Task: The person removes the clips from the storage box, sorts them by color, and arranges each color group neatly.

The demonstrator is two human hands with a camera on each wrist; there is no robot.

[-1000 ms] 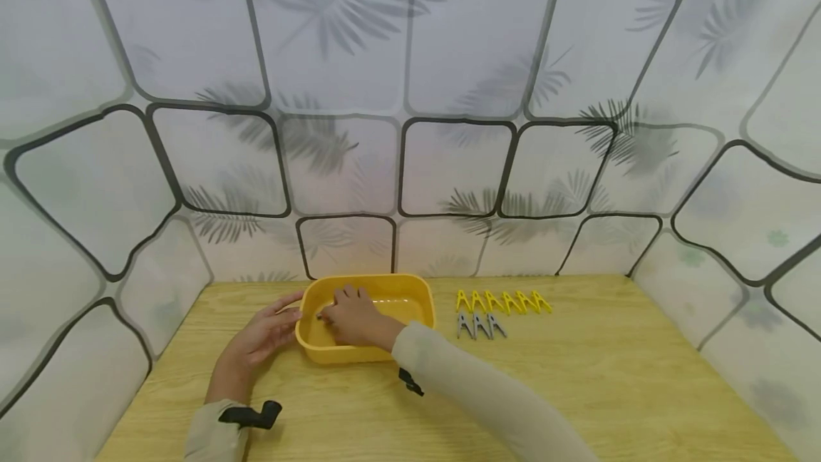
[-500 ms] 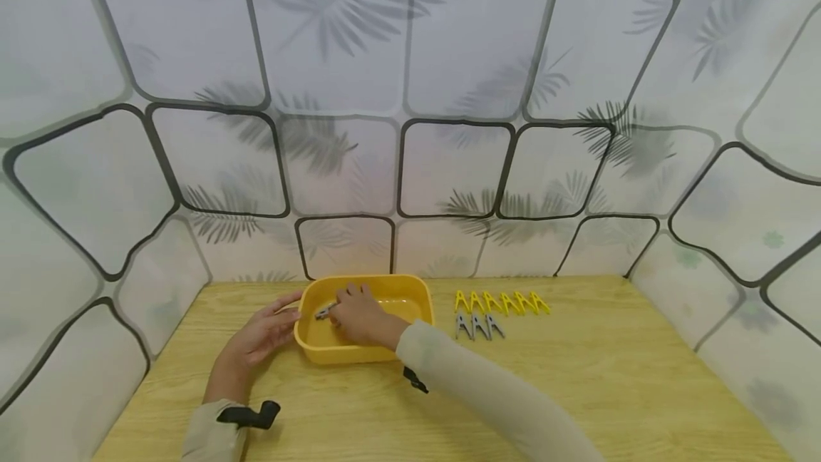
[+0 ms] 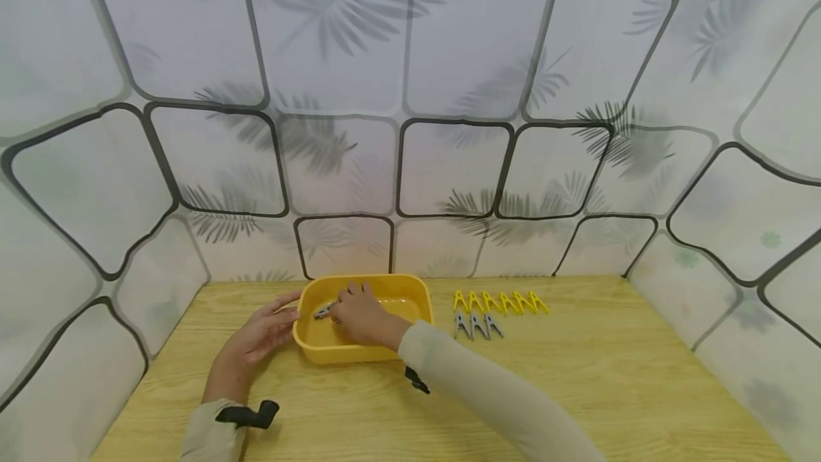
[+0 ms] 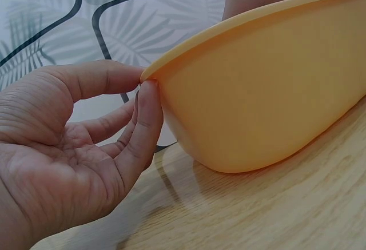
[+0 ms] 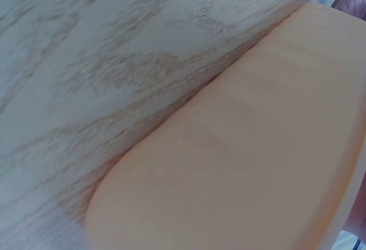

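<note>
A yellow plastic basin point(image 3: 359, 354) stands on the wooden table. My left hand point(image 3: 266, 334) pinches its left rim between thumb and fingers point(image 4: 150, 112), as the left wrist view shows. My right hand point(image 3: 360, 314) reaches down inside the basin, its fingers pointing away and downward. Beside its thumb a grey clothespin point(image 3: 323, 311) shows, partly covered by the hand; I cannot tell whether the fingers grip it. The right wrist view mostly has the basin's outer wall point(image 5: 229, 147), which hides the right fingers.
To the right of the basin, several yellow clothespins point(image 3: 504, 301) lie in a row. Three grey clothespins point(image 3: 477, 325) line up in front of them. A patterned curtain point(image 3: 449, 170) closes off the back and sides of the table point(image 3: 577, 369).
My right hand has drawn slightly to the right inside the basin, so more of the grey clothespin shows. The left hand keeps its place at the rim.
</note>
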